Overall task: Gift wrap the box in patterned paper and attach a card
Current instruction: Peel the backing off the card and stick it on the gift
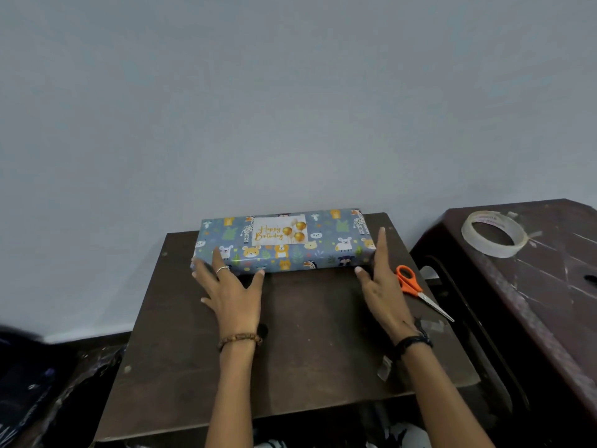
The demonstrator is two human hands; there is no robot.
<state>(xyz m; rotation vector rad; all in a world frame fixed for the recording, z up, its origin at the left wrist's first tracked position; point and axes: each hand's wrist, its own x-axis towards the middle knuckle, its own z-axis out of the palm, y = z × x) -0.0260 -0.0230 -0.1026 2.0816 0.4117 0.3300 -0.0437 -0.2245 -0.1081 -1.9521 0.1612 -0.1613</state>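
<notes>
At bench, far edge: box (284, 242) lies flat against the wall, long side toward the person, fully covered in blue animal-print paper.
Card: "Happy Birthday" card (279, 230) with gold balloons sits on the box top, near the middle; appears fixed, though no tape is discernible at its edges.
Left hand (231, 291): fingers spread and straight, tips resting on the box's near-left corner; ring on one finger; gripping nothing.
Right hand (381, 279): fingers straight, laid along the box's right end, thumb near the front edge; gripping nothing.
Bench (307, 350): dark wood; small scraps of clear tape on its right part.
Scissors (416, 291): orange handles, just right of the right hand, on the bench.
Tape roll (494, 233): clear, on a second dark surface to the right, well apart from the box.
Step in hand: judged final, squaring or presenting the finished parcel.
Progress: wrap and card both look done.
Next move: likely only a check that card edges and end folds hold; press flat, add tape if any lift.
</notes>
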